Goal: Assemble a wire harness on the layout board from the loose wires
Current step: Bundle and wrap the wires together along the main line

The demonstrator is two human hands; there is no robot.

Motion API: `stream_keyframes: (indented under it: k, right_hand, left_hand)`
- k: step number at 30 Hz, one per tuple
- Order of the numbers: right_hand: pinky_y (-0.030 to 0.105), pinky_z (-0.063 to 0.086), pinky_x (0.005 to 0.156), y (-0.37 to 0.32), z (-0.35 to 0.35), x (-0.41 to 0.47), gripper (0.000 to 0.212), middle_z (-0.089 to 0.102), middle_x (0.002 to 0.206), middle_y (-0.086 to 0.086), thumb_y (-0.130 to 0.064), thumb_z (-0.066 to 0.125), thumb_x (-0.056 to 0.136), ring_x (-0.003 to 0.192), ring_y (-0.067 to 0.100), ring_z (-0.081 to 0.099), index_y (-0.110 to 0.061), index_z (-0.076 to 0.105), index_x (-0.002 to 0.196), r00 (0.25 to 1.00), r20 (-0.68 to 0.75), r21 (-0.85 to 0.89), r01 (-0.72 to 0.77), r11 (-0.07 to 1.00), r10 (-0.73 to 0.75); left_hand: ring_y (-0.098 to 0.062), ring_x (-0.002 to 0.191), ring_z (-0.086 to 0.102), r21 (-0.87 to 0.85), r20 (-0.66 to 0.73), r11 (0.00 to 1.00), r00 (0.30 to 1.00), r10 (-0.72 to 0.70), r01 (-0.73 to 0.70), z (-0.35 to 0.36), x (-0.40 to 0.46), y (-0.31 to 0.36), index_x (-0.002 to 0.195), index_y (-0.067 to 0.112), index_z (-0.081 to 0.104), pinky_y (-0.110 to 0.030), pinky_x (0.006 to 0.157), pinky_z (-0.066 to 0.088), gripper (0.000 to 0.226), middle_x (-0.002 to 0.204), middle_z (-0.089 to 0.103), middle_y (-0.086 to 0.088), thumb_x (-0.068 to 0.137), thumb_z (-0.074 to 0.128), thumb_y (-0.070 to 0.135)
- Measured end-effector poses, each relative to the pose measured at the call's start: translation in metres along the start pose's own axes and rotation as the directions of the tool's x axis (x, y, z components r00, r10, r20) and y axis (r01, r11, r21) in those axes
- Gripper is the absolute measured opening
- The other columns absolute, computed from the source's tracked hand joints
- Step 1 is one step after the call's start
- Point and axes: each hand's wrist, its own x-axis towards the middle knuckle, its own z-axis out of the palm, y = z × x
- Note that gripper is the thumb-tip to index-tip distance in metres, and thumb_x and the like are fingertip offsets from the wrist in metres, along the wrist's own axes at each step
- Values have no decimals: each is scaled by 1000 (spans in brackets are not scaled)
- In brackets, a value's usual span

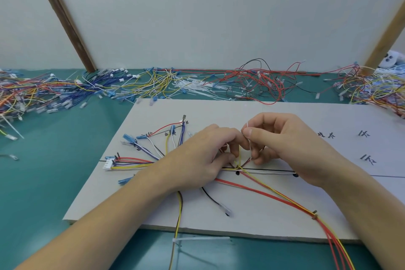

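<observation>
A grey layout board point(258, 215) with drawn black lines and marks lies on the green table. Coloured wires fan out across it from a gathered bundle point(238, 166) at its middle, ending left at a white connector point(109, 164) and blue terminals point(127, 138). My left hand point(206, 155) pinches the bundle where the wires meet. My right hand point(282, 144) holds a thin white cable tie point(249, 144) upright, looped at the bundle. Red and yellow wires point(285, 198) run off to the lower right.
Heaps of loose wires point(43, 92) line the table's back edge, with white cable ties point(197, 85) and red and black wires point(260, 81) among them. A spare cable tie point(201, 239) lies in front of the board. Wooden struts lean at both sides.
</observation>
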Motion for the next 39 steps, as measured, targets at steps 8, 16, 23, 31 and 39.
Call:
stream_keyframes:
  k: [8,16,23,31,39]
  right_hand:
    - [44,64,69,-8,-9,-7,22,71,83,17,-33,73,83,74,32,74,-12,71,83,989,150,-43,-6,999,12]
    - [37,60,67,-10,-9,-5,23,70,85,15,-31,75,84,71,28,66,-9,69,83,986,166,71,-20,997,8]
    - [40,61,75,-5,-2,-8,13,71,87,18,-20,67,96,72,30,67,-10,68,87,977,211,29,-17,999,11]
    - [43,64,74,-8,-2,-8,13,71,83,19,-18,69,95,70,29,68,-13,71,83,985,174,-29,21,999,-16]
    - [38,61,74,-8,-6,-10,15,74,89,20,-21,68,95,82,32,74,-10,69,85,957,291,16,3,1000,-7]
  left_hand:
    - [-7,95,52,30,-8,1000,1000,4,-4,-3,1,-1,108,19,70,-7,77,36,29,90,60,20,93,64,-5]
    - [-6,89,61,-92,-34,994,997,-66,63,-2,1,3,95,33,67,-13,75,42,39,91,65,16,93,65,-6]
    - [-18,78,61,-152,-25,986,997,-72,67,-2,-1,3,88,16,77,-24,66,46,30,88,68,2,85,60,-9]
    - [1,65,61,-194,-36,978,995,-89,80,-3,-3,5,91,14,80,-6,62,40,23,85,71,7,89,66,-5]
    - [5,57,55,-244,-18,962,992,-127,118,-7,-4,8,84,14,80,-5,58,36,16,69,67,16,86,74,-1]
